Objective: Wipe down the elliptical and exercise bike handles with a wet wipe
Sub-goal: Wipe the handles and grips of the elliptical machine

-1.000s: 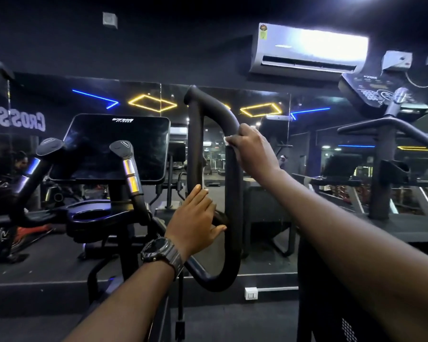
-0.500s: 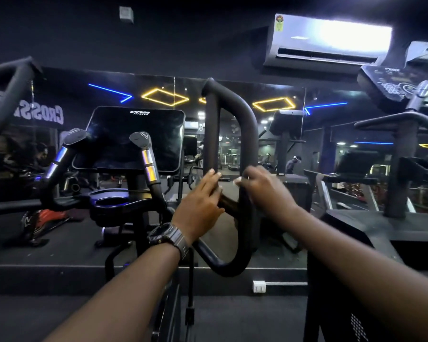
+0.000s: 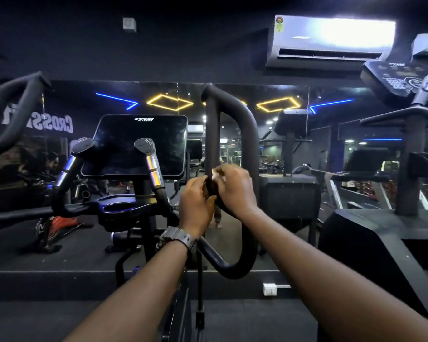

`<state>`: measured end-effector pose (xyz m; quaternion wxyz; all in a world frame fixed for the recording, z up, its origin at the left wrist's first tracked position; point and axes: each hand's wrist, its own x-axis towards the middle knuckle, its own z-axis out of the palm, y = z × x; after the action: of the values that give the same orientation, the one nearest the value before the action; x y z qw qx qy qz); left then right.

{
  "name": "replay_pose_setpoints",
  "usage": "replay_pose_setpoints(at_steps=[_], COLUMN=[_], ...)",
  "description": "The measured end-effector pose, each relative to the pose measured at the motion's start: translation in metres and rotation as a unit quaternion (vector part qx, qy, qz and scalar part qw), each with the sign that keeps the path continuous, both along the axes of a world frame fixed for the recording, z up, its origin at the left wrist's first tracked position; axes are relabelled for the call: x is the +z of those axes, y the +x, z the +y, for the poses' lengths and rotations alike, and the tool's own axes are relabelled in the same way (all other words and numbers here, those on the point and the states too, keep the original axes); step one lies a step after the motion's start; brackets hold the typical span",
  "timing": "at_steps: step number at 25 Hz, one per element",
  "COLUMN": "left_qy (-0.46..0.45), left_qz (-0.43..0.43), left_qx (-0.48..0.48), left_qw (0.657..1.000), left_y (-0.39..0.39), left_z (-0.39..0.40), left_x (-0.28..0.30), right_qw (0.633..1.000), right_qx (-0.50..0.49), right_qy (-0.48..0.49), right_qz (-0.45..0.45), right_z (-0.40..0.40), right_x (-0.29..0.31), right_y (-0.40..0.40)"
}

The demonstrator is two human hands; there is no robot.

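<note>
Wiping the loop handle [image 3: 247,134] at centre: both hands meet on its inner bar, the right hand [image 3: 235,187] pinching a wipe [image 3: 216,174], the left hand [image 3: 197,206] gripping at 7 o'clock. Next, likely slide along the bar.

A white air conditioner [image 3: 331,40] hangs on a dark gym wall above a wide mirror [image 3: 277,144] reflecting yellow and blue neon lights [image 3: 169,102]; a white wall socket [image 3: 269,289] sits low beneath it.
</note>
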<state>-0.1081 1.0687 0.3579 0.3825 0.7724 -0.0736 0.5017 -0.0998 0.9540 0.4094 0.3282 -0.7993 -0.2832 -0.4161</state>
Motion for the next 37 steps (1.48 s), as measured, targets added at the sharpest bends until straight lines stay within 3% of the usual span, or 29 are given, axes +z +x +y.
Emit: replay_pose_setpoints(at_steps=[2,3,7,9,13,19,22,26,27,30,32,33,35,37], left_qy=[-0.035,-0.044,-0.062,-0.040,-0.066,-0.135,-0.194,-0.191,-0.186,-0.191,-0.195,-0.188,-0.164,-0.154], left_qz=[0.015,0.023,0.041,0.025,0.046,0.068,0.084,0.089,0.089,0.099,0.110,0.112,0.112,0.120], left_qx=[-0.024,-0.026,-0.026,0.004,-0.002,-0.037,-0.074,-0.102,-0.109,-0.131,-0.148,-0.144,-0.137,-0.168], left_qw=[0.999,0.998,0.997,0.999,0.997,0.988,0.975,0.972,0.972,0.968,0.963,0.965,0.970,0.966], left_y=[0.001,0.001,0.004,0.002,0.000,0.005,0.004,0.001,0.002,0.004,0.006,0.006,0.007,0.005], left_z=[0.004,0.005,0.006,0.008,0.008,0.013,0.011,0.014,0.016,0.020,0.022,0.024,0.029,0.029], left_x=[0.005,0.007,0.013,0.018,0.025,0.026,0.030,0.033,0.033,0.031,0.030,0.031,0.034,0.043], right_qw=[0.994,0.992,0.999,1.000,0.994,0.997,0.998,0.994,0.994,0.985,0.975,0.983,0.983,0.927], right_qx=[0.004,-0.001,-0.004,0.008,0.032,-0.017,-0.033,0.035,0.045,-0.064,-0.106,-0.081,0.060,0.210], right_qy=[0.099,0.103,-0.005,-0.002,0.103,-0.063,-0.026,0.084,0.070,-0.136,-0.178,-0.141,0.022,0.184], right_qz=[0.050,0.073,0.040,-0.016,0.007,-0.048,-0.040,0.057,0.076,0.090,0.078,0.090,0.172,0.249], right_z=[0.006,0.002,-0.023,-0.014,0.007,-0.027,-0.003,0.026,0.023,0.004,0.001,0.007,0.024,0.033], right_x=[0.020,0.015,-0.050,-0.033,0.028,-0.069,-0.042,0.003,-0.002,-0.044,-0.053,-0.045,-0.014,0.033], right_y=[0.013,0.016,-0.006,0.000,0.019,-0.006,0.000,0.015,0.015,0.010,0.008,0.004,-0.002,0.000])
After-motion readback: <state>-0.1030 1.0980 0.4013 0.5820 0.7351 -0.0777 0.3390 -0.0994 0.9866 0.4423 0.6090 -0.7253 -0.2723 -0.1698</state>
